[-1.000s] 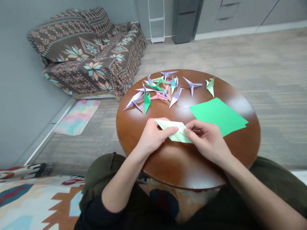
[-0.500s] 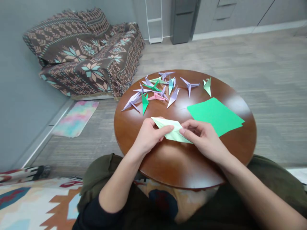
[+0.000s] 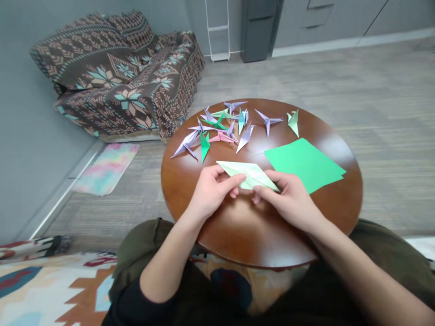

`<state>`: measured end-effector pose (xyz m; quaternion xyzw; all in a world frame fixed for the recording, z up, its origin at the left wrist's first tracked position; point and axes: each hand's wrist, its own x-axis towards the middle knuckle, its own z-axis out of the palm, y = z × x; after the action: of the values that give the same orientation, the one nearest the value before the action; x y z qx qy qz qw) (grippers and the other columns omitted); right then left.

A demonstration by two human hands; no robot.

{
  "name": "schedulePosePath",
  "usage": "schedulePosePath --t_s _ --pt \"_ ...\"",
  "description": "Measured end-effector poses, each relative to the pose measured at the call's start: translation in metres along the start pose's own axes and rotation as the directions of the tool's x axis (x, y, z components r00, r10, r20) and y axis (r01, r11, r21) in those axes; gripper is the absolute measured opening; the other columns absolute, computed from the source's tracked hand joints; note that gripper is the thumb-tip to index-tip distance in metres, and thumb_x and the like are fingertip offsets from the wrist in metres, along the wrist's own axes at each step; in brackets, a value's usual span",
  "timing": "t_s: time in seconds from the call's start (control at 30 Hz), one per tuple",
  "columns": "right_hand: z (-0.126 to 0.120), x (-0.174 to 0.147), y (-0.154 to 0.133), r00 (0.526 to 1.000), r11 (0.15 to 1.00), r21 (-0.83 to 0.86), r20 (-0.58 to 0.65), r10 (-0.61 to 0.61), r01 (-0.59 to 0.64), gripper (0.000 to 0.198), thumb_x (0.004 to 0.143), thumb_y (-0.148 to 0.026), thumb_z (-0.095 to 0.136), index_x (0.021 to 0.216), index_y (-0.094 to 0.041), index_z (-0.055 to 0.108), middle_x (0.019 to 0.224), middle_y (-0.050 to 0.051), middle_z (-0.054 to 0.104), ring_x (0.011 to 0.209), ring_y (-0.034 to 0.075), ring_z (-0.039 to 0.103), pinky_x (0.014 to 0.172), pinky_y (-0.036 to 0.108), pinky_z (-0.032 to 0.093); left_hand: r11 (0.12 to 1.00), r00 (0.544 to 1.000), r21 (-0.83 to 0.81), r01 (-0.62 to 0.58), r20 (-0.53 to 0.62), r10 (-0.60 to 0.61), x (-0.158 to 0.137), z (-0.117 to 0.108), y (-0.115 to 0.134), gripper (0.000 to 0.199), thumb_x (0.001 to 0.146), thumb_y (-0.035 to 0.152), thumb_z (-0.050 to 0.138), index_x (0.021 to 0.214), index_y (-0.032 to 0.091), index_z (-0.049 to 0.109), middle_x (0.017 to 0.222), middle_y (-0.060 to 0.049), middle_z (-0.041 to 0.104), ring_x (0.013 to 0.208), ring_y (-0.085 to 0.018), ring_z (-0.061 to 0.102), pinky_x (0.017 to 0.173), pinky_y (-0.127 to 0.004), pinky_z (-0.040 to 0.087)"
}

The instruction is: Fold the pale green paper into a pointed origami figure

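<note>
A pale green folded paper (image 3: 253,171), long and diamond-shaped, is held above the near half of the round brown table (image 3: 251,235). My left hand (image 3: 215,188) pinches its left part, thumb on top and fingers beneath. At its right end my right hand (image 3: 285,192) grips it, the thumb lying along the lower edge. Beyond my hands lie several folded paper cranes in purple, green, blue and pink, among them a pink crane (image 3: 222,137) and a dark green crane (image 3: 205,147). Green paper sheets (image 3: 304,163) lie just past my right hand.
A light green crane (image 3: 293,122) and a purple crane (image 3: 268,121) stand apart towards the table's far side. Behind the table on the left is a sofa (image 3: 136,90) under a patterned cover. A pastel mat (image 3: 107,167) lies on the floor.
The folded paper has tilted and risen slightly, showing its long diamond outline more fully. My right hand's fingers have shifted around its right end; my left hand keeps its pinch.
</note>
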<state>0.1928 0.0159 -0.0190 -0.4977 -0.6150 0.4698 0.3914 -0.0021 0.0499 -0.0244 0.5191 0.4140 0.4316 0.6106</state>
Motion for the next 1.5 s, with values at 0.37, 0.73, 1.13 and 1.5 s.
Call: schedulePosePath --t_s 0.37,0.73,1.13,1.5 --pt "0.004 0.000 0.012 0.981 0.985 -0.047 -0.093 -0.170 0.166 0.008 0.099 -0.027 0.063 0.094 -0.022 0.061 0.078 0.001 0.076 0.073 0.019 0.075 0.068 0.030 0.055 0.999 0.999 -0.006 0.042 -0.003 -0.042 -0.001 0.002 0.005 0.032 0.071 0.036 0.092 0.084 0.012 0.076 0.070 -0.002 0.072 0.056 -0.010 0.061 0.056 -0.021 0.049" --pt "0.005 0.000 0.018 0.700 0.451 -0.766 -0.001 -0.714 0.459 0.022 0.092 -0.007 0.061 0.106 -0.023 0.063 0.132 0.016 0.072 0.122 0.032 0.068 0.110 0.056 0.047 0.870 0.985 -0.468 0.156 0.004 -0.174 -0.001 0.014 -0.002 0.024 0.087 0.024 0.078 0.107 0.011 0.076 0.109 -0.014 0.081 0.102 -0.025 0.077 0.095 -0.039 0.061" --pt "0.009 -0.006 0.010 0.674 0.367 -0.809 0.048 -0.737 0.459 0.013 0.097 -0.013 0.066 0.096 -0.026 0.065 0.119 0.004 0.082 0.120 0.031 0.072 0.125 0.070 0.015 0.782 0.971 -0.577 0.234 0.099 -0.217 -0.008 0.023 0.000 0.020 0.090 0.012 0.070 0.109 0.011 0.076 0.114 -0.014 0.079 0.102 -0.021 0.077 0.100 -0.034 0.059" --pt "0.008 -0.001 0.020 0.777 0.691 -0.631 -0.213 -0.592 0.353 0.009 0.097 -0.022 0.064 0.089 -0.023 0.066 0.123 0.013 0.077 0.118 0.032 0.071 0.109 0.058 0.044 0.783 0.980 -0.589 0.199 0.132 -0.150 -0.010 0.028 -0.001 0.023 0.088 0.024 0.079 0.107 0.011 0.076 0.115 -0.015 0.080 0.115 -0.027 0.075 0.110 -0.041 0.055"
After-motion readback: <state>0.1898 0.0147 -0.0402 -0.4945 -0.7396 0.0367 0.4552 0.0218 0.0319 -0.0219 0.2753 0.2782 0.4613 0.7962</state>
